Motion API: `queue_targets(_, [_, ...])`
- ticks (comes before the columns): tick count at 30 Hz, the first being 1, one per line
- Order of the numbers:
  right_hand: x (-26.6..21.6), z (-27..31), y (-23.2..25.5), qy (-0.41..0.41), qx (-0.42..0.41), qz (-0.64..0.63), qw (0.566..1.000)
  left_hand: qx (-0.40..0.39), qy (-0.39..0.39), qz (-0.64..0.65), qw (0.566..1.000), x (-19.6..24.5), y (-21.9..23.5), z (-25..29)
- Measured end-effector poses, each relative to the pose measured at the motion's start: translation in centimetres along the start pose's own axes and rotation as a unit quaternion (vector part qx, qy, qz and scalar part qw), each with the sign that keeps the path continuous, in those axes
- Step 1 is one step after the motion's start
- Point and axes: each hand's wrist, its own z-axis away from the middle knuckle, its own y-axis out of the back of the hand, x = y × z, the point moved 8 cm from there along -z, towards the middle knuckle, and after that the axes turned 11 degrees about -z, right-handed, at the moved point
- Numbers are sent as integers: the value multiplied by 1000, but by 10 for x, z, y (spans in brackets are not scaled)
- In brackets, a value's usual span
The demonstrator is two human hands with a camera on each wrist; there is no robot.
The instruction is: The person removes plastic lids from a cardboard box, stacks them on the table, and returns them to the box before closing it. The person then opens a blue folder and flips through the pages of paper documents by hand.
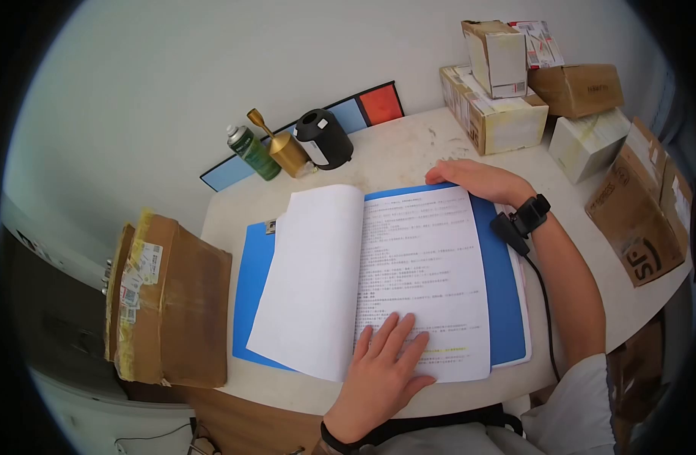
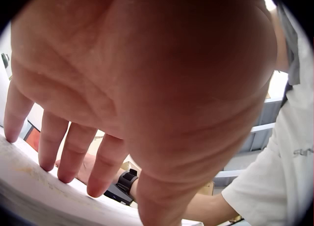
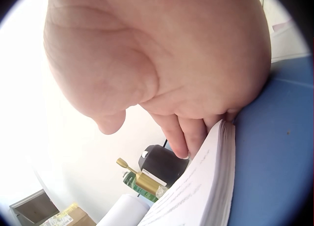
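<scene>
A thick stack of printed sheets (image 1: 424, 265) lies on a blue clipboard folder (image 1: 507, 303), with a metal clip (image 1: 270, 226) at its upper left. White turned-over sheets (image 1: 306, 288) curve to the left side. Spread fingers of my left hand (image 1: 382, 379) rest their tips on the lower part of the printed page. At the upper right corner of the stack, my right hand (image 1: 484, 182) lies against the paper's edge, its side near the blue cover. Its thumb stands apart from the fingers in the right wrist view, and the far fingertips pass behind the stack.
Behind the folder stand a green spray can (image 1: 254, 153), a brass-coloured container (image 1: 287, 152) and a black cylinder (image 1: 325, 140). A cardboard box (image 1: 185, 303) is at the left; several boxes, including a white one (image 1: 590, 144), pile up at the right. A cable (image 1: 546, 311) runs from the right wrist.
</scene>
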Motion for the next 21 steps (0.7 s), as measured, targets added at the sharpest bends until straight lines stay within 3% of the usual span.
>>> queue_targets(8, [-7,3,-2,-37,-5,22,999,-39,1,-47,998,3,3,-1])
queue_targets(14, [-6,3,-3,-35,-5,17,999,-38,5,10,999,-6,3,2])
queue_targets(21, [-2,1,-2,-30,-4,15,999,18,15,59,998,-14,6,3])
